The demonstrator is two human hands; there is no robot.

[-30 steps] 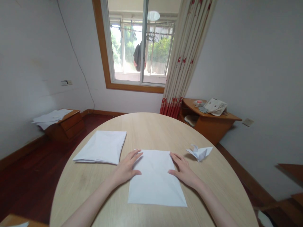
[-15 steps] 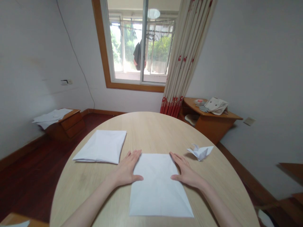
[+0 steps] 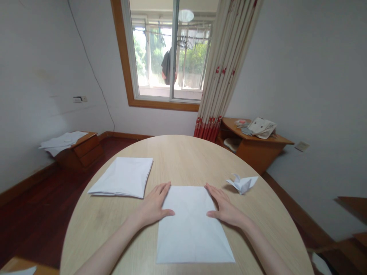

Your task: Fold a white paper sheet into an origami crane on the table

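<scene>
A white sheet of paper (image 3: pixel 192 233) lies flat on the round wooden table in front of me. My left hand (image 3: pixel 156 204) rests along its left edge, thumb on the paper and fingers stretched toward the far left corner. On the opposite edge lies my right hand (image 3: pixel 222 204), its thumb also on the sheet and its fingers reaching the far right corner. Both hands are open. To the left of my left hand sits a stack of white paper (image 3: pixel 123 176). A folded paper crane (image 3: pixel 242 184) stands beyond my right hand.
The round table (image 3: pixel 183 152) has a curved edge on all visible sides. Behind it on the right is a wooden corner desk (image 3: pixel 255 149) with a cloth bag (image 3: pixel 261 128). A low drawer cabinet (image 3: pixel 86 151) with papers stands at left. A curtain (image 3: pixel 220 76) hangs beside the window.
Almost nothing differs. My left thumb has shifted very slightly up and inward on the sheet; the paper, the stack and the crane stay in place.
</scene>
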